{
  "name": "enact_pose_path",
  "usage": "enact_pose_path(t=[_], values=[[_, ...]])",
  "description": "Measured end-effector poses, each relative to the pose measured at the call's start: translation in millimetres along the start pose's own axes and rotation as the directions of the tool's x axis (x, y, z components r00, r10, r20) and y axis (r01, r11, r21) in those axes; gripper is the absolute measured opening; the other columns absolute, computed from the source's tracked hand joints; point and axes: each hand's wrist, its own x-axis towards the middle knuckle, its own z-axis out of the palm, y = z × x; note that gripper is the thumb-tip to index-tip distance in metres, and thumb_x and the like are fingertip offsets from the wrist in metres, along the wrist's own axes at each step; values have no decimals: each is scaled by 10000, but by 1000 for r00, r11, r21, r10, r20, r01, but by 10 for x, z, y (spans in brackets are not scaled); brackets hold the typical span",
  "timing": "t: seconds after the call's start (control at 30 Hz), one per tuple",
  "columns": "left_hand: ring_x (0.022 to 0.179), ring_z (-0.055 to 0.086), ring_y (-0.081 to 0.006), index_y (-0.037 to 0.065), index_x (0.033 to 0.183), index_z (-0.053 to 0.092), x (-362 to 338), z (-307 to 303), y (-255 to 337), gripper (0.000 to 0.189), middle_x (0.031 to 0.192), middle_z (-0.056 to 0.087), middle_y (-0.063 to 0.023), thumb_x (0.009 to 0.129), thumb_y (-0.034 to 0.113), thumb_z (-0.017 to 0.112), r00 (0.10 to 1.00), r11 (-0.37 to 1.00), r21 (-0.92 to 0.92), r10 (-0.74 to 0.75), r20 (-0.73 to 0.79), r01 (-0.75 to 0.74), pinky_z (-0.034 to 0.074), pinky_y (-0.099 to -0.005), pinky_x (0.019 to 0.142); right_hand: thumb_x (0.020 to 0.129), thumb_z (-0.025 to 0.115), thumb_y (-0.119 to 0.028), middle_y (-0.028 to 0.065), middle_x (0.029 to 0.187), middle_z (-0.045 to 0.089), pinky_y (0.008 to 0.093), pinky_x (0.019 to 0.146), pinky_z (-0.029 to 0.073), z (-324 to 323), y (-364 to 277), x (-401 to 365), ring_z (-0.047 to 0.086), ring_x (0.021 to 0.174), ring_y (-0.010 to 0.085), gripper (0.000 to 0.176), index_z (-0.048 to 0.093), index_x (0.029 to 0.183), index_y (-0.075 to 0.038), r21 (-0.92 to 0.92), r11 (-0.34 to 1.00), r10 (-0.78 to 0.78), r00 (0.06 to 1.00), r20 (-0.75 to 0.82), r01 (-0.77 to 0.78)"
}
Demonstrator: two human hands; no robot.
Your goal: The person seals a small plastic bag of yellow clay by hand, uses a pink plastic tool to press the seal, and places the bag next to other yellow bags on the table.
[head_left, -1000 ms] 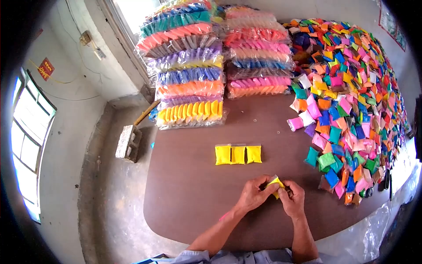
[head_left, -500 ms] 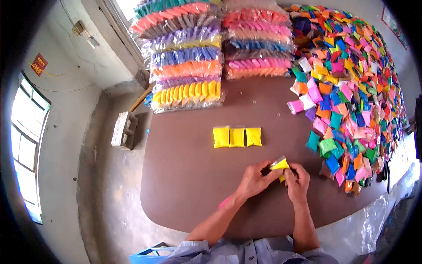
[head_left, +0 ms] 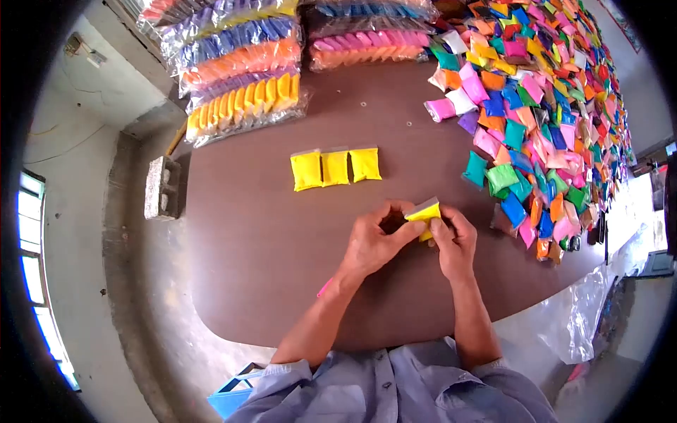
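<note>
Between my two hands is a small yellow packet point(head_left: 424, 211) with a clear flat edge at its top. My left hand point(head_left: 376, 238) pinches its left side, thumb across the front. My right hand point(head_left: 453, 240) grips the right side, with thumb and fingers closed on it; part of the packet is hidden behind the fingers. Farther up the brown table point(head_left: 261, 247), three yellow packets lie side by side in a row: a left one point(head_left: 306, 171), a middle one point(head_left: 335, 168) and a right one point(head_left: 365, 164).
A large heap of mixed coloured packets point(head_left: 522, 134) covers the table's right side. Clear bags of packets sorted by colour, one yellow-orange bag point(head_left: 243, 106) nearest, are stacked at the back left. A concrete block point(head_left: 162, 187) stands on the floor at left; clear plastic sheeting point(head_left: 575, 317) hangs at right.
The camera view has shifted, so the table and packets appear higher and farther left. My hands still hold the yellow packet in nearly the same pinch.
</note>
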Motion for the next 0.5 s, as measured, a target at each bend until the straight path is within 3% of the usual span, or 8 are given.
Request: enact_pose_path(t=[0.03,0.1,0.17,0.2,0.33,0.4,0.5], values=[[831,631,-69,-8,1074,718,12,1,-8,206,887,715,-31,922,128,744,1000,996,-85,-7,6,7,517,-240,731,984,654,-148,-35,830,623,197,580,435,2,-2,8,529,698,14,221,668,1141,6,-6,1000,4,1000,-1,-4],[838,623,-71,-10,1056,718,0,-7,2,183,888,711,-28,929,121,735,1000,1000,-27,15,16,-15,515,-246,737,981,651,-140,-31,867,625,194,597,432,41,-7,27,533,723,19,244,650,1177,7,113,991,-72,997,-11,73],[788,597,-70,-15,1009,705,-7,-21,-11,151,843,688,-17,935,115,724,991,971,199,136,-5,-132,497,-249,693,980,648,-132,-30,882,626,195,610,434,29,41,44,534,731,22,252,642,1189,7,82,990,-116,993,0,115],[788,597,-70,-15,1009,705,-5,-39,-31,151,843,688,-17,935,115,724,991,972,198,131,-7,-127,497,-249,693,979,645,-125,-28,898,627,196,624,436,39,36,50,535,738,25,260,635,1202,8,56,985,-163,987,11,162],[717,547,-72,-13,962,684,5,-109,-135,154,765,641,-11,926,130,730,996,974,211,73,51,-82,462,-260,624,978,644,-109,-37,889,620,191,657,431,48,-72,-10,521,749,22,242,642,1185,16,76,996,-56,997,54,52],[700,534,-71,-11,954,679,5,-105,-93,162,745,630,-11,922,137,735,996,975,211,52,72,-67,449,-264,604,978,644,-98,-35,895,627,190,671,433,2,-18,-7,520,768,20,217,662,1154,28,-30,999,-15,999,34,16],[691,519,-65,-15,946,677,-5,-27,24,190,741,611,-2,912,154,755,995,978,179,99,26,-102,435,-265,596,983,658,-117,-30,903,637,187,675,430,28,29,21,521,779,18,208,683,1122,35,53,995,-86,996,-25,87]])
